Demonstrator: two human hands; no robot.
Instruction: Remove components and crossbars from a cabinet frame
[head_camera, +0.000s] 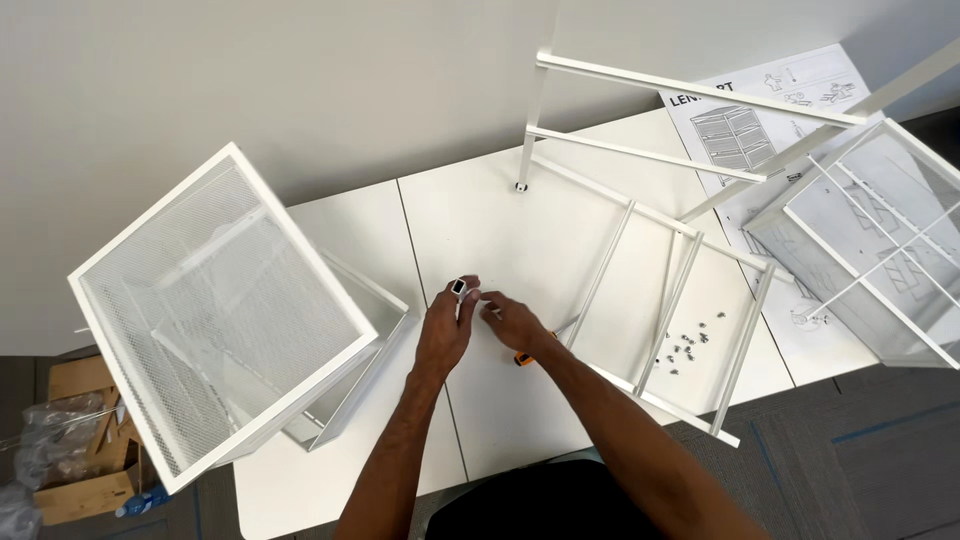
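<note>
Two bare forearms are reaching up from the bottom edge over the white table (330, 480), meeting near its middle; the left hand (445, 330) is holding a short white tube (459, 293) upright between thumb and curled fingers, its dark square end cap showing at the top; the right hand (515, 322) is lying just beside it, fingers drawn narrow and pinched toward the tube, though whether they are gripping something small I cannot tell (the fingertips are too blurred); an orange-handled tool (524, 357) is peeking out from under the right wrist, lying on the tabletop.

To the left, a white mesh basket (215, 310) is standing tilted on its side, overhanging the table edge, with a second, shallower mesh tray (350, 390) tucked beneath and beside it; to the right of the hands, a white metal frame (650, 260) of rails and crossbars is lying across the table, one leg rising toward the wall; a scatter of small dark screws (690, 345) is resting on the table between the frame's rails; farther right, another mesh basket (880, 250) is sitting over a printed instruction sheet (760, 110), which is showing line drawings; at the lower left, on the floor, a cardboard box (85, 440) with clear plastic bags is lying well apart from the work.
</note>
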